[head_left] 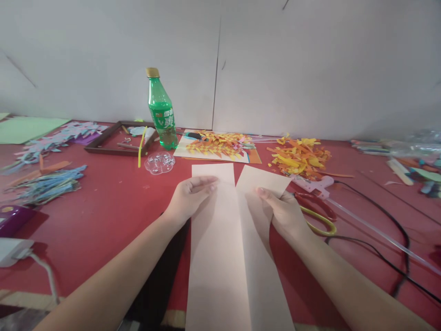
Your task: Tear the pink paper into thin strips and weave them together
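A long cream sheet of paper (218, 257) with a lengthwise crease hangs between my two hands, its near end running out of view at the bottom. At the far end its two halves stand apart in a V. My left hand (189, 197) pinches the left half, fingers on top near the far edge. The right half is gripped by my right hand (287, 211), thumb on top and the other fingers mostly hidden beneath. Just right of that hand lie scissors with a yellow and red handle (322, 220) and a pink glue gun (313, 185).
A green soda bottle (161, 112) stands at the back beside a dark tray (119, 151) and a clear dish of small bits (159, 163). Orange and yellow paper strips (299, 158) pile up behind. Blue strips (51, 184) lie left; a black cable (389, 216) curves at right.
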The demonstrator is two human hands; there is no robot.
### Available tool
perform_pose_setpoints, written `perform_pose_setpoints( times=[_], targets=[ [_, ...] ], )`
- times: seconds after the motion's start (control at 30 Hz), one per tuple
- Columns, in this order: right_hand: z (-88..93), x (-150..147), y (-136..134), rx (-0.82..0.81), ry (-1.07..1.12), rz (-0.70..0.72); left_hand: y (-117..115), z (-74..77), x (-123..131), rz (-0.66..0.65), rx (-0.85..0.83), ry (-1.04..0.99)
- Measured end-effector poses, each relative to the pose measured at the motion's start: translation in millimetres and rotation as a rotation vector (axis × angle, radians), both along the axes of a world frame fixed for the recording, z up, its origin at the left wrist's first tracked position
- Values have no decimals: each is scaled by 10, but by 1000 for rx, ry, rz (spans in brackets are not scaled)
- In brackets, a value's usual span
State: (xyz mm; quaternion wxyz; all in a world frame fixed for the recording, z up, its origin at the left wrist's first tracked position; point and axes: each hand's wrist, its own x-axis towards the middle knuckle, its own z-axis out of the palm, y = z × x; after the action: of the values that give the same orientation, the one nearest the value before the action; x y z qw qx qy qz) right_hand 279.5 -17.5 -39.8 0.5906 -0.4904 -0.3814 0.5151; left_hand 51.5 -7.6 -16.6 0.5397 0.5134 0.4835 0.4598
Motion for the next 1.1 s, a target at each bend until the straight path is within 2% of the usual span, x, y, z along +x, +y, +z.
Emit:
perform_pose_setpoints(
  times=[0.2, 0.4, 0.53, 0.7, 0.9, 1.1],
  targets=[
    [2, 18, 4, -61, 96, 156, -8, -17, -8, -13, 66, 12],
    [59, 6, -10, -130, 139, 234, 4, -45, -7, 60, 93, -43],
    [54, -1, 9, -127, 138, 170, 12, -41, -6, 75, 113, -30],
    [24, 3, 50, -57, 110, 53, 6, -28, -1, 21, 128, -21],
    [36, 1, 48, -46, 143, 47, -9, -21, 4, -73, 112, 12],
    [-30, 42, 56, -30, 99, 8, -4, -22, -2, -20, 66, 13]
  ],
)
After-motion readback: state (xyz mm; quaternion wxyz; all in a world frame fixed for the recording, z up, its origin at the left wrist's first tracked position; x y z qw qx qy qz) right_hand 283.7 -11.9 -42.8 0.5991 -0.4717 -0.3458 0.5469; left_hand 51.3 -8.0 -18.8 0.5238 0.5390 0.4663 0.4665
